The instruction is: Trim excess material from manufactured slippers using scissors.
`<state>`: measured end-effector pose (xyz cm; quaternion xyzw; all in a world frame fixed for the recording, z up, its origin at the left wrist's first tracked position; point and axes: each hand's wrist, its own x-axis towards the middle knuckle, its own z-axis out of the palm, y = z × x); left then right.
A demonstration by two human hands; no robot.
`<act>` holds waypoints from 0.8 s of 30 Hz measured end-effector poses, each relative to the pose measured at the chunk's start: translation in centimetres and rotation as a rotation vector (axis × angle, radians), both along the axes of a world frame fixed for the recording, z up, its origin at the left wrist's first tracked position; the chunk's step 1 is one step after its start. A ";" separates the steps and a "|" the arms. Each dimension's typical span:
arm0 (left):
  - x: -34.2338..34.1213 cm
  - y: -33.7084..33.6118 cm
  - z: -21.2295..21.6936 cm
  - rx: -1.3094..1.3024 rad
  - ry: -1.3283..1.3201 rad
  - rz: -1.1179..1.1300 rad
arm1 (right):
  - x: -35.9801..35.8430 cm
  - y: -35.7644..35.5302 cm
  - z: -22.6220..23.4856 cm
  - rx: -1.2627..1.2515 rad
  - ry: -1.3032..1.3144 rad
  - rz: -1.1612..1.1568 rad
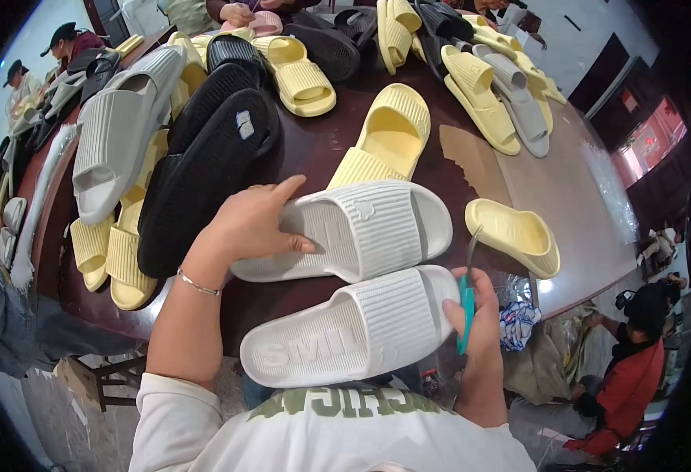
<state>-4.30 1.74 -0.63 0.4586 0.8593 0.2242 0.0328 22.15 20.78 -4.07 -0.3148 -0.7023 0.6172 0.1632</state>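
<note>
stretching across the view, the dark brown tabletop [519,177] carried piles of yellow, black and grey slippers. two white slippers lay at its near edge, the upper white slipper [361,228] beside the lower white slipper [353,330]. a small pale label [244,124] sat on a black slipper [204,177]. the left hand [251,224] rested spread on the upper one, fingers released. the right hand [475,330] had its fingers clenched around teal-handled scissors [467,303], touching the lower one.
</note>
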 end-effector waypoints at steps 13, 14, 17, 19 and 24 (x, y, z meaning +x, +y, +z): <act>1.1 1.8 -0.8 0.891 -0.859 0.211 | -0.2 0.7 -1.2 -0.222 0.660 -0.480; 1.3 1.9 -1.1 0.894 -0.851 0.215 | -0.2 0.0 -0.8 -0.200 0.597 -0.456; 1.8 2.6 -2.1 0.945 -0.851 0.256 | 0.3 -1.5 -0.5 -0.197 0.483 -0.351; 2.6 3.0 -2.1 0.942 -0.803 0.209 | 0.6 -2.3 -0.4 -0.240 0.373 -0.187; 4.4 3.8 -3.7 0.816 -0.618 -0.078 | -0.5 -4.1 -0.4 -0.332 0.370 0.043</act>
